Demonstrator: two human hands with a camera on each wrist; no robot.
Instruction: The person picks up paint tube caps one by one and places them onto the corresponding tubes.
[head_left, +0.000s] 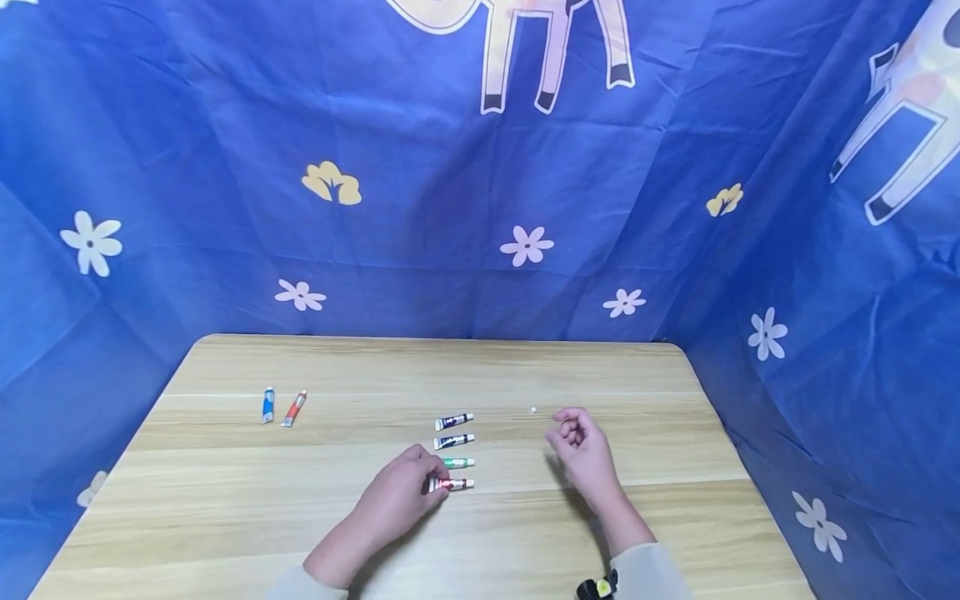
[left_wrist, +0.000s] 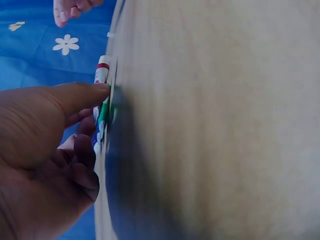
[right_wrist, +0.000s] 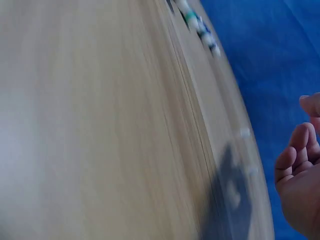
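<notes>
In the head view, my left hand (head_left: 405, 490) pinches the back end of a red paint tube (head_left: 455, 484) between thumb and fingers. The tube's white cap points right, and it lies low over the table. A green paint tube (head_left: 459, 462) is just beyond it, partly covered by my fingers. Two dark blue paint tubes, one nearer (head_left: 453, 442) and one farther (head_left: 453, 422), lie past the green one. My right hand (head_left: 587, 458) hovers over the table with loosely curled fingers and holds nothing visible. A small white piece (head_left: 533, 409) lies left of its fingertips.
On the wooden table (head_left: 360, 367), a light blue tube (head_left: 267, 405) and an orange-red tube (head_left: 295, 409) lie at the back left. A blue patterned cloth (head_left: 420, 208) hangs behind the table and along its sides.
</notes>
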